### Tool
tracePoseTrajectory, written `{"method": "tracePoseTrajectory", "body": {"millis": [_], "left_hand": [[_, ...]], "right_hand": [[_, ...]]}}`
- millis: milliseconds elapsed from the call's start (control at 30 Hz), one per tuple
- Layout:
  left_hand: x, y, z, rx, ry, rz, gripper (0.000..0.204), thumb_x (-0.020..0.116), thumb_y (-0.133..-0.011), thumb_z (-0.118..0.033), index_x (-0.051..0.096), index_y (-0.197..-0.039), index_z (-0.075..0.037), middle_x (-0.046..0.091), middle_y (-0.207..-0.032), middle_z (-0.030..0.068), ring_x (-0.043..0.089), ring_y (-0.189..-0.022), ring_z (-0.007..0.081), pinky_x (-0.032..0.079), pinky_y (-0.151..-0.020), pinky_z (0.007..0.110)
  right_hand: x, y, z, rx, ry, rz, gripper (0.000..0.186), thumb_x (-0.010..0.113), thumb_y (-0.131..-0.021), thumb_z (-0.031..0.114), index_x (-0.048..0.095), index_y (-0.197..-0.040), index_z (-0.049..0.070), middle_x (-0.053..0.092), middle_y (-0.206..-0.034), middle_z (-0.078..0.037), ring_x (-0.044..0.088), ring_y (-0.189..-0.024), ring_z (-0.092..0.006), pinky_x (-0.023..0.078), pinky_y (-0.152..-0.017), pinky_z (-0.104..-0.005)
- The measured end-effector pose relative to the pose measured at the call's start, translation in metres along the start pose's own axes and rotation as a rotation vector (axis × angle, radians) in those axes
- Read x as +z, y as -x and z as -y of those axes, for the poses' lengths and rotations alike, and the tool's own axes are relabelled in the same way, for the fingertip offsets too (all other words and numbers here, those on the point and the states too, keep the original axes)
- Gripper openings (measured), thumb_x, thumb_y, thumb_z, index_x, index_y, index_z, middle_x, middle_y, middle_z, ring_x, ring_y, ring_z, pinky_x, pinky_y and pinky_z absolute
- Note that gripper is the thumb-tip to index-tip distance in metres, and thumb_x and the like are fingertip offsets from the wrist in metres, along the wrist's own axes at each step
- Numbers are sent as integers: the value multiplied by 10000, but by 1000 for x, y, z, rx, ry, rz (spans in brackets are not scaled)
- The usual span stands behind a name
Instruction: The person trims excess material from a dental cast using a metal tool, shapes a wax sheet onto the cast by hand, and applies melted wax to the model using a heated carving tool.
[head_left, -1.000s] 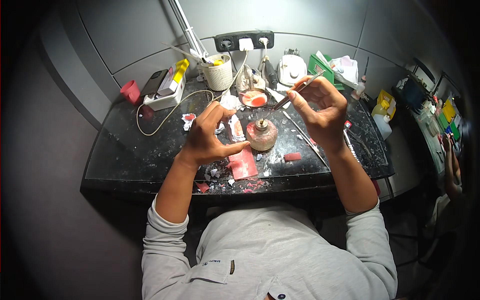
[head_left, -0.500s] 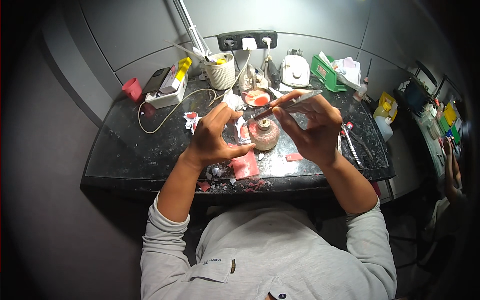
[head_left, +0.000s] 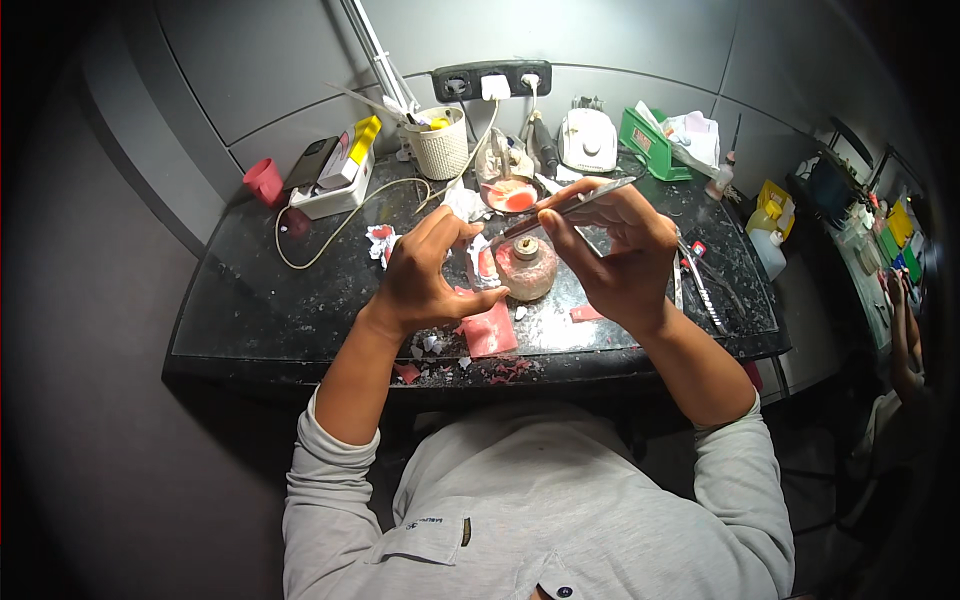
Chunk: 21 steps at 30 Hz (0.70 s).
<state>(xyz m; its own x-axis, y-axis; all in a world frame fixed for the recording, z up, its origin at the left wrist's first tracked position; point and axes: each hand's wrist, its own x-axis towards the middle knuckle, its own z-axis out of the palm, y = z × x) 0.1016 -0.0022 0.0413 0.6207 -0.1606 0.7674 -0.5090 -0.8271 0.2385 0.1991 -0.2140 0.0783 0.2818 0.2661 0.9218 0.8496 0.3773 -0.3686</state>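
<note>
Head view: left hand (head_left: 425, 265) grip pinches pink-and-white cast (head_left: 486, 262), frame centre; right hand (head_left: 622, 255) grip clasps metal tool (head_left: 577, 203), tip near cast. Slip could gouge cast; careless reach could topple round burner (head_left: 529, 273) just beside.

Bright glare on the tabletop (head_left: 549, 332), dark fisheye corners

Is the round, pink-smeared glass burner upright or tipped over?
Upright: the round, pink-smeared glass burner stands on the black tabletop, its wide body below and its narrow neck on top.
</note>
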Motion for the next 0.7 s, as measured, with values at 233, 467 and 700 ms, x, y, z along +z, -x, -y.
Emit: {"method": "tracePoseTrajectory", "body": {"millis": [233,467,700], "left_hand": [[0,0,-1,11,0,-7,605,953,-600,-345,640,-976,11,506,-790,50,481,-649,154,414,-572,306],[1,0,-1,23,-6,-18,601,957,-586,-317,641,-982,6,515,-786,53,498,-662,160,426,-585,309],[2,-1,-2,-10,-3,-24,595,957,-577,-296,643,-993,-8,508,-783,43,484,-658,154,415,-579,307]], "right_hand": [[0,0,-3,-40,46,-26,203,779,-836,-31,654,-995,-54,753,-926,-126,751,-848,-156,620,-751,-268],[-1,1,-4,-72,71,-9,214,784,-840,-13,652,-1004,-53,753,-918,-134,752,-843,-156,620,-750,-268],[0,2,-6,-29,67,-73,232,795,-838,8,651,-1010,-50,755,-879,-121,756,-825,-160,621,-736,-269]]}}
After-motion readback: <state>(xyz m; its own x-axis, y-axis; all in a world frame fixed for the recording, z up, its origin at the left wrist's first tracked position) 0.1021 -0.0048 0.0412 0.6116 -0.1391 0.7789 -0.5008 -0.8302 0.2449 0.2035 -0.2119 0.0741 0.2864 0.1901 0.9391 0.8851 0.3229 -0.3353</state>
